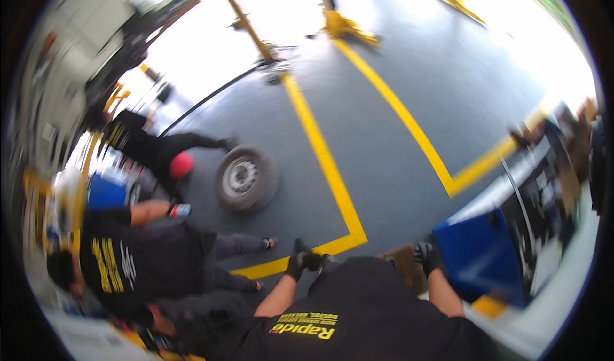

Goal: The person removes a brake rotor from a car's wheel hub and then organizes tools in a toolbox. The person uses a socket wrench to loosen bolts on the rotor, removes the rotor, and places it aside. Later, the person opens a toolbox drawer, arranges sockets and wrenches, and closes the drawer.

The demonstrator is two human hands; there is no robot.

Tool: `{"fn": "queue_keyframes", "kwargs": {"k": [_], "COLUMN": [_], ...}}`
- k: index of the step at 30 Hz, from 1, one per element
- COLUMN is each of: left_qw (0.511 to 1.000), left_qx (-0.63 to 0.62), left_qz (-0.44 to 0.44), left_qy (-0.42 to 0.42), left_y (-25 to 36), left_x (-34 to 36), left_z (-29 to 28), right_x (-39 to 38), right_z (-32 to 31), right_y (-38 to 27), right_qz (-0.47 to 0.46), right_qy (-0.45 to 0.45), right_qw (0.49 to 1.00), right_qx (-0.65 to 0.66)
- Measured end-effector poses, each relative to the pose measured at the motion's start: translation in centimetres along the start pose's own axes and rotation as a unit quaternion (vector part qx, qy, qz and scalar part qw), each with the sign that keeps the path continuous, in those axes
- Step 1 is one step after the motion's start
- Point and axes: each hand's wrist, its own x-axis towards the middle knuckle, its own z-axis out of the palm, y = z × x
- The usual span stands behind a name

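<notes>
My left hand (297, 259), in a black glove, is held out in front of my body. Its fingers are closed around a dark object (313, 261), too blurred to name. My right hand (426, 257), also gloved, is raised beside the blue cabinet (480, 255), its fingers loosely apart with nothing visible in them. Between the two hands, lower down, a brown cardboard-like box (404, 266) shows partly behind my shoulder. A wheel with a tyre (247, 177) rests on the grey floor ahead to the left, out of reach of both hands.
Two people in black shirts are at left: one standing close (147, 258), another bending near the wheel (150, 147). A vehicle (64, 86) fills the far left. Yellow lines (320, 150) mark the floor, and yellow lift posts (336, 22) stand ahead. A cluttered workbench (543, 188) runs along the right.
</notes>
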Motion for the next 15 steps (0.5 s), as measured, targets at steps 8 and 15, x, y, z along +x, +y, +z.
{"fn": "queue_keyframes", "kwargs": {"k": [8,15], "left_qw": [0.956,0.953], "left_qx": [0.154,0.166], "left_qz": [0.249,0.252], "left_qy": [-0.019,0.014], "left_y": [8.7,15.7], "left_x": [0.6,1.1], "left_z": [19.5,16.2], "right_x": [-7.2,-17.4], "right_z": [37.4,47.6], "right_y": [-16.0,-18.3], "right_qz": [-0.473,-0.64], "right_qy": [-0.228,-0.181], "right_qw": [0.816,0.717], "right_qx": [-0.242,-0.208]}}
